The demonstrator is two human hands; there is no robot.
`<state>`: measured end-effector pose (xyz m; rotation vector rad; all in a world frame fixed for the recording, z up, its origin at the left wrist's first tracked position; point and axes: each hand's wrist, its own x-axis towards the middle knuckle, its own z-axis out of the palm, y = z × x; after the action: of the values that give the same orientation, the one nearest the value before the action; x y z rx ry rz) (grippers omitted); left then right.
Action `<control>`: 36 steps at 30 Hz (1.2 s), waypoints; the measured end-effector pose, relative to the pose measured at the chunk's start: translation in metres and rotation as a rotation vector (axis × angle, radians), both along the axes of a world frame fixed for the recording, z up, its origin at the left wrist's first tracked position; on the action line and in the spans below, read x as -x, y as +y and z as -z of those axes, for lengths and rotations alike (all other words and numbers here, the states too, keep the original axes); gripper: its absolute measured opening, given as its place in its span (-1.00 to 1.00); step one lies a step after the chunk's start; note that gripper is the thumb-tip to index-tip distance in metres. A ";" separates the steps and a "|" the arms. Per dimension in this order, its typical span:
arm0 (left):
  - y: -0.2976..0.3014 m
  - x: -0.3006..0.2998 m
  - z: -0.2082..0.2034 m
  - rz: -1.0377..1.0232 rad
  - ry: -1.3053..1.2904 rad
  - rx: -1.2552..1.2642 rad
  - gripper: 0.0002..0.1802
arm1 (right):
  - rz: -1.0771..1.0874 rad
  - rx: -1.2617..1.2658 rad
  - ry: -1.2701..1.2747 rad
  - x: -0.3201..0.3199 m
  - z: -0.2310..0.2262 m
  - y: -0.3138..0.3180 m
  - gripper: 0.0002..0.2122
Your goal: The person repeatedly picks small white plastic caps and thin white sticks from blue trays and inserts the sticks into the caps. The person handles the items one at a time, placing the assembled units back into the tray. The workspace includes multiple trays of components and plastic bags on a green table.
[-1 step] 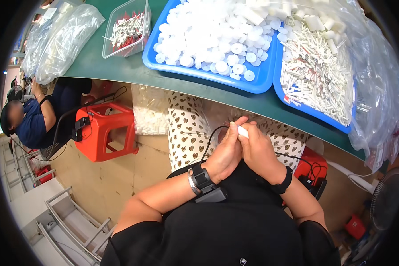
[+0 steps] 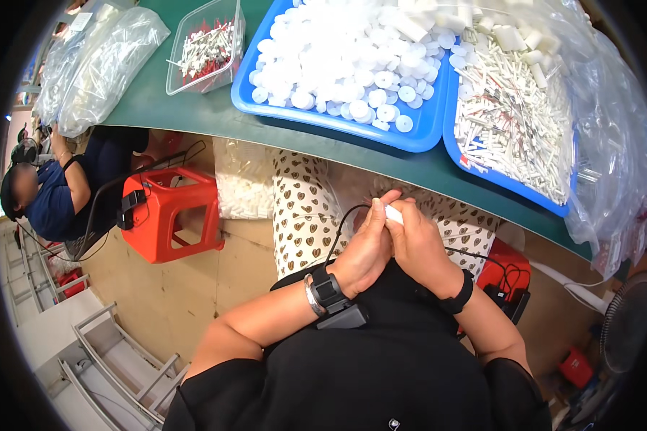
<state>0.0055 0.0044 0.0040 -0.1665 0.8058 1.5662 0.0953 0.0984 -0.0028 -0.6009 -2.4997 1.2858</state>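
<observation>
Both hands meet above my lap, just in front of the table edge. My right hand is closed around a small white cylindrical piece, whose end shows between thumb and fingers. Against it presses my left hand, thumb raised and fingers curled in; what it pinches is hidden. Thin dark reddish strands show beside the left thumb. On the table beyond, a blue tray is heaped with translucent white discs. To its right, another blue tray holds many slim white sticks, some with reddish wires, and larger white blocks.
A clear plastic box of white and red pieces and clear bags lie on the green table. Red stools stand at left and right. A person sits at far left. A fan stands right.
</observation>
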 end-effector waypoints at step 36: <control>0.007 0.002 0.007 0.077 0.247 -0.045 -0.32 | 0.050 1.659 -0.099 -0.007 -0.003 0.024 -0.63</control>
<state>0.0035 0.0113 -0.0027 0.0918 0.9566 1.5491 0.1020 0.1228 0.0004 -0.9231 -0.8513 3.0777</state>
